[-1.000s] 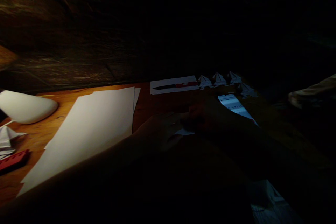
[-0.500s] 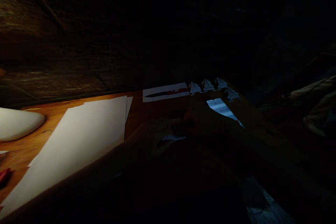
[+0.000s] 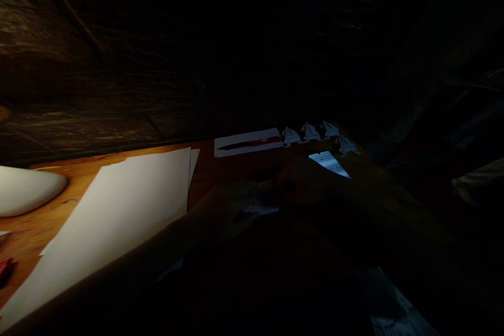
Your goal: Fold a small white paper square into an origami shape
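Note:
In deep shadow over the wooden table, my left hand (image 3: pixel 230 202) is closed on a small piece of white paper (image 3: pixel 262 210). My right hand (image 3: pixel 301 184) is curled at the paper's right side, its fingertips pressed at the edge; darkness hides the exact grip. Just beyond my right hand lies a phone (image 3: pixel 329 163) with a lit screen, partly covered by that hand. Several folded paper figures (image 3: pixel 310 131) stand behind it. A knife (image 3: pixel 248 143) with a red handle and dark blade rests on a white paper strip (image 3: pixel 224 152).
Large white paper sheets (image 3: pixel 134 205) cover the table's left part. A smooth white object (image 3: pixel 29 189) and a red item (image 3: pixel 5 269) sit at the far left. Behind the table (image 3: pixel 74 189) rises a dark wall (image 3: pixel 79 89). A dim, pale sheet-like item (image 3: pixel 394 304) shows at lower right.
My right hand and forearm now cover more of the phone. Both hands stay at the small paper, and the whole view has shifted slightly.

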The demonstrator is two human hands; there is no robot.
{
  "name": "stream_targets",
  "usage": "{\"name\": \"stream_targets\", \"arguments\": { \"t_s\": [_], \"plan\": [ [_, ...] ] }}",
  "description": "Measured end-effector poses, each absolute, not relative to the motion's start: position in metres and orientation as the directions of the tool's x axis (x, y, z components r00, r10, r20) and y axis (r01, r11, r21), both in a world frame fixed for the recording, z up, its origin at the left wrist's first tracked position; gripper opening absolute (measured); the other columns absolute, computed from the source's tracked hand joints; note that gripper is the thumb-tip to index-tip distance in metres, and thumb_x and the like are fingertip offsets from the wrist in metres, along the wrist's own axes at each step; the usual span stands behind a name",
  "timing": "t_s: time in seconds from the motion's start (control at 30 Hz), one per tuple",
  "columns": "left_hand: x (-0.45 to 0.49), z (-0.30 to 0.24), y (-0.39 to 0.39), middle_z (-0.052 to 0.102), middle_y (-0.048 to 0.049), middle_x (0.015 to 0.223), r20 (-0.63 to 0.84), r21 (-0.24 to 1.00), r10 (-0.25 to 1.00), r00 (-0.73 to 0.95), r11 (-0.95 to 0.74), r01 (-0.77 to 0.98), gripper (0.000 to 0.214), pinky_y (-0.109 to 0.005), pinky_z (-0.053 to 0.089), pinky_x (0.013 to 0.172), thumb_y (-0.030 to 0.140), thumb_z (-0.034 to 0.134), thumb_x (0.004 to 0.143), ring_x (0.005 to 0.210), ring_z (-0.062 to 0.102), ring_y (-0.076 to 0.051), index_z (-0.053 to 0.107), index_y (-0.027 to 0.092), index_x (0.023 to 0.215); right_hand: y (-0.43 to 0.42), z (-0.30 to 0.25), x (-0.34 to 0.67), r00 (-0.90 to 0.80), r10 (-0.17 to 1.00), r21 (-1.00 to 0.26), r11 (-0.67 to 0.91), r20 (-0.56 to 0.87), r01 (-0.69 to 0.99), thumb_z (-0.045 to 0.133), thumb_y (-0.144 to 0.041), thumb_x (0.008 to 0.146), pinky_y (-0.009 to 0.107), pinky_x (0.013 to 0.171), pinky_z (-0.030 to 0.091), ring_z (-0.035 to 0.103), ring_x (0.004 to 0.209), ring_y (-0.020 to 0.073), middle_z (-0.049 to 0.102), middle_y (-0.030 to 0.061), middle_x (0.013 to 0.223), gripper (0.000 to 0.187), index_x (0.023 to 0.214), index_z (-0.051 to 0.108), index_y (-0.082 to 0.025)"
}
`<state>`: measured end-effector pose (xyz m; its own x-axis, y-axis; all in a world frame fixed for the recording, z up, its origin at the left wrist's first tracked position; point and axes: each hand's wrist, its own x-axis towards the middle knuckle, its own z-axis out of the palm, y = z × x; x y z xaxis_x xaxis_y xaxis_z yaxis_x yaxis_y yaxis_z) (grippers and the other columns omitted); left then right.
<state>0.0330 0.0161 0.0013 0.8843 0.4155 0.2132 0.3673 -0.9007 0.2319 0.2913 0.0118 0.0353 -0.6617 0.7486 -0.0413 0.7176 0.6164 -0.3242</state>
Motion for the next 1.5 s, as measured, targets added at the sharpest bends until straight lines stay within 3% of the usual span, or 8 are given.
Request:
{"name": "stream_targets", "arguments": {
  "t_s": [0.27,0.6,0.8,0.93,1.07,1.2,1.3,1.5],
  "plan": [
    [0.035,0.004,0.016,0.062,-0.0069,0.107,0.216,0.240,0.411,0.886,-0.901,0.360,0.025,-0.032,0.054,0.079,0.023,0.057,0.091,0.097,0.060,-0.020,0.064,0.021,0.115,0.010,0.040,0.290,-0.640,0.761,-0.314,0.585,-0.107,0.748,0.063,-0.031,0.080,0.025,0.055,0.028,0.060,0.062,0.0131,0.074,0.0003,0.076,0.018,0.085,0.079,-0.025],
    [0.028,0.003,0.024,0.064,-0.0094,0.112,0.174,0.225,0.349,0.921,-0.924,0.308,0.029,-0.036,0.054,0.083,0.028,0.059,0.092,0.101,0.061,-0.023,0.064,0.020,0.120,0.019,0.022,0.298,-0.648,0.749,-0.534,0.495,-0.138,0.685,0.062,-0.039,0.087,0.025,0.060,0.038,0.065,0.069,0.0157,0.076,0.0029,0.086,0.025,0.093,0.079,-0.021],
    [0.026,-0.005,0.026,0.061,-0.0110,0.126,0.190,0.243,0.335,0.923,-0.927,0.286,0.040,-0.041,0.052,0.094,0.030,0.057,0.094,0.115,0.059,-0.026,0.055,0.022,0.134,0.011,0.030,0.286,-0.668,0.734,-0.426,0.569,-0.122,0.703,0.068,-0.040,0.088,0.026,0.067,0.045,0.065,0.078,0.0165,0.073,0.0034,0.095,0.027,0.108,0.073,-0.022],
    [0.027,-0.006,0.026,0.064,-0.0122,0.116,0.189,0.192,0.348,0.918,-0.930,0.313,0.034,-0.041,0.055,0.087,0.033,0.058,0.092,0.105,0.061,-0.027,0.062,0.017,0.122,0.009,0.033,0.286,-0.656,0.745,-0.367,0.580,-0.121,0.727,0.061,-0.039,0.096,0.038,0.082,0.056,0.066,0.095,0.0195,0.066,0.0081,0.114,0.032,0.118,0.064,-0.016],
    [0.028,-0.002,0.022,0.063,-0.0125,0.110,0.180,0.143,0.373,0.910,-0.925,0.351,0.032,-0.040,0.055,0.085,0.036,0.059,0.091,0.102,0.060,-0.027,0.066,0.015,0.115,0.009,0.032,0.287,-0.624,0.776,-0.306,0.575,-0.091,0.759,0.061,-0.037,0.096,0.044,0.089,0.056,0.064,0.106,0.0235,0.062,0.0099,0.125,0.036,0.126,0.060,-0.016],
    [0.028,0.001,0.023,0.062,-0.0111,0.108,0.210,0.236,0.379,0.901,-0.914,0.330,0.028,-0.038,0.054,0.084,0.035,0.057,0.093,0.101,0.060,-0.025,0.069,0.016,0.109,0.012,0.030,0.284,-0.620,0.782,-0.282,0.580,-0.073,0.764,0.061,-0.037,0.096,0.043,0.088,0.056,0.065,0.102,0.0215,0.065,0.0091,0.120,0.032,0.121,0.063,-0.016],
    [0.026,0.000,0.026,0.063,-0.0095,0.107,0.233,0.330,0.387,0.892,-0.895,0.302,0.022,-0.035,0.053,0.084,0.030,0.057,0.094,0.100,0.060,-0.022,0.070,0.018,0.107,0.015,0.030,0.280,-0.619,0.784,-0.278,0.584,-0.053,0.763,0.063,-0.030,0.094,0.034,0.086,0.052,0.066,0.099,0.0187,0.070,0.0070,0.113,0.022,0.112,0.070,-0.018],
    [0.023,-0.007,0.032,0.063,-0.0092,0.106,0.243,0.322,0.384,0.891,-0.898,0.299,0.022,-0.038,0.052,0.086,0.028,0.064,0.091,0.102,0.059,-0.023,0.071,0.019,0.110,0.019,0.026,0.280,-0.585,0.811,-0.270,0.562,-0.008,0.782,0.061,-0.021,0.092,0.028,0.078,0.043,0.065,0.095,0.0169,0.074,0.0057,0.110,0.021,0.109,0.074,-0.020]
  ]
}}
